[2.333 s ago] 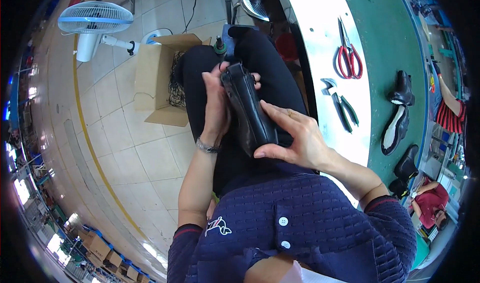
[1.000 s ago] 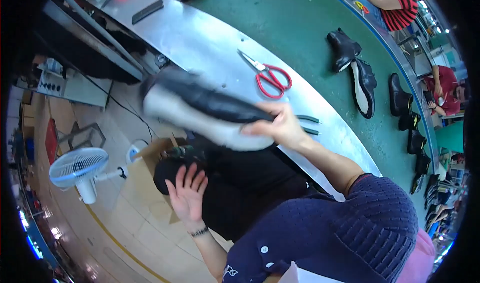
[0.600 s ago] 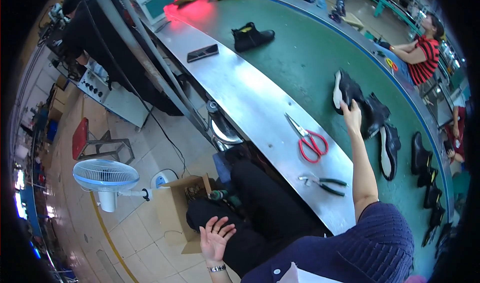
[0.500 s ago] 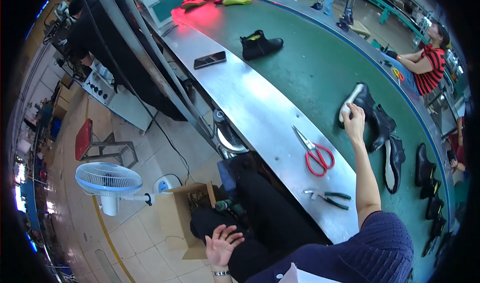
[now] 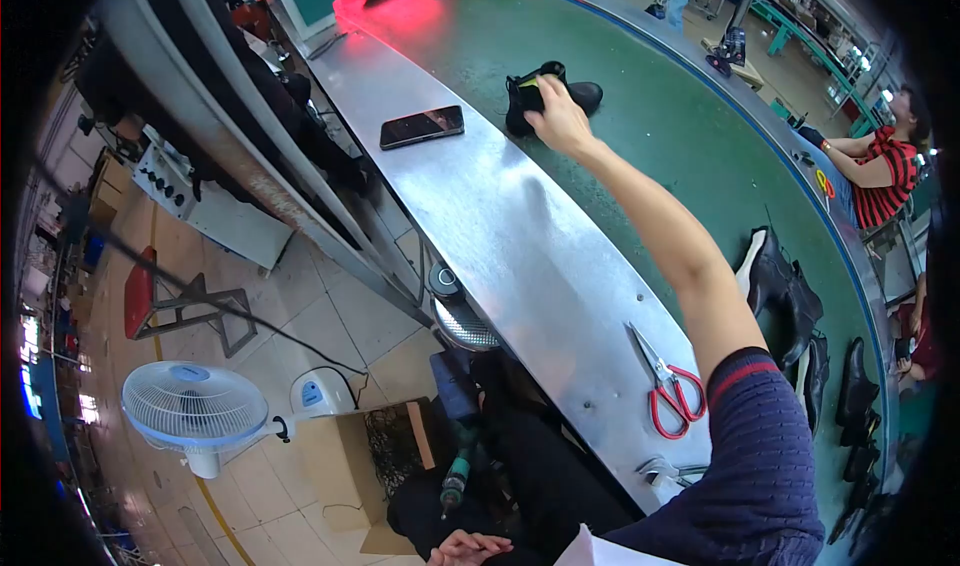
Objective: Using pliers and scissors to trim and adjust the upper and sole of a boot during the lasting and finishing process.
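My right arm stretches across the metal edge to a black ankle boot on the green work surface. My right hand is closed at the boot's top opening, where yellow lining shows; the boot partly hides behind the fingers. My left hand rests low on my lap, fingers loosely extended, holding nothing. Nearby on the metal edge lie red-handled scissors and pliers, half covered by my sleeve. A green, rod-like tool is beside my leg.
A phone lies on the metal edge. More black boots stand to the right. A cardboard box and a fan are at left. Across the surface sits a person in a striped shirt.
My right hand has left the white-soled boot on the right and reached far forward to the single boot, which has shifted slightly. My left hand has dropped lower onto my lap.
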The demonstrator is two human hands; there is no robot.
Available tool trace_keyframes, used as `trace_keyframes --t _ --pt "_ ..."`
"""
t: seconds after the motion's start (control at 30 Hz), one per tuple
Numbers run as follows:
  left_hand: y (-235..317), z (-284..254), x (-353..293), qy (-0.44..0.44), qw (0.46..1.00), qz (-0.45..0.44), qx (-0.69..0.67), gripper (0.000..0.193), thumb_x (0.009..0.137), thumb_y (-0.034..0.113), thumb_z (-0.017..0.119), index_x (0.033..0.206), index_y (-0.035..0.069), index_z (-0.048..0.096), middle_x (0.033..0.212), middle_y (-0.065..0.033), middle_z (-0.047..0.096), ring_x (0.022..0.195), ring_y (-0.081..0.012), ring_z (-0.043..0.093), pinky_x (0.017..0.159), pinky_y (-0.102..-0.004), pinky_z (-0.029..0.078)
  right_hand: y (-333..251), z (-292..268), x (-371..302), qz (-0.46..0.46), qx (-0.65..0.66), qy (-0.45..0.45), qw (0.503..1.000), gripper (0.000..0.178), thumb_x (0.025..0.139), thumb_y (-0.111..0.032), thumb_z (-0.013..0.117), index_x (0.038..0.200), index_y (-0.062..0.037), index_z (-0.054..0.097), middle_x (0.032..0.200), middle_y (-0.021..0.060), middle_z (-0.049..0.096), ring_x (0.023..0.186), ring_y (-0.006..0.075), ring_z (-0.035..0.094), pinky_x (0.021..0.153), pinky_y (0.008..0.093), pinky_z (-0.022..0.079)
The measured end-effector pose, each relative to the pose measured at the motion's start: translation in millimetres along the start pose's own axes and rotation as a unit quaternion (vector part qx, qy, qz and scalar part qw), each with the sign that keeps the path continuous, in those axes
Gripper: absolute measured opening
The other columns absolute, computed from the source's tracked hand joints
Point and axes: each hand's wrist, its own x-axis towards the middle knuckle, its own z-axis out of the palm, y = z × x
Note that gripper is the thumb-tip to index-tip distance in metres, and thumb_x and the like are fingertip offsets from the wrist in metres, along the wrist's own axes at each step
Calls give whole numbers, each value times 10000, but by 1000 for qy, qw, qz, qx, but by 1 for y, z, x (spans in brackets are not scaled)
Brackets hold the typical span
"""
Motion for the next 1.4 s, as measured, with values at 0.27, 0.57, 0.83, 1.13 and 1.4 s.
trace_keyframes --t 0.27,0.57,0.83,1.13,1.4 --pt "5 -56 -10 64 994 -82 -16 397 978 372 501 1141 10 509 1264 -289 523 1222 -473 484 1084 -685 250 -4 25 33 100 -24 -40 994 403 858 -417 651 970 -30 639 990 194 666 984 366 624 821 465 493" --pt "2 4 6 62 979 -66 181 367 972 332 519 1147 10 516 1279 -290 517 1219 -452 498 1060 -661 313 49 -84 -51 93 31 89 991 294 873 -322 639 872 -28 642 916 169 640 894 339 614 778 428 467" --pt "-4 91 34 -147 920 -69 357 483 942 240 604 1322 -15 449 1343 -159 523 1203 -242 542 1038 -362 401 -105 -268 -119 -14 115 -3 993 342 913 -343 613 884 -3 635 692 113 599 649 198 571 629 340 448" --pt "-10 187 17 -158 719 188 651 1007 720 128 826 1506 19 206 1547 -134 275 1372 -254 370 1099 -359 325 -252 -384 -261 -83 413 -296 857 291 932 -274 631 802 -14 632 640 -61 492 609 21 427 522 234 340" --pt "-36 117 -34 -86 879 82 463 1140 706 -10 803 1535 49 23 1580 -97 177 1384 -191 327 1115 -345 310 -272 -258 -310 123 548 -368 741 361 990 -395 510 951 -75 670 715 -40 573 495 18 416 460 172 324"
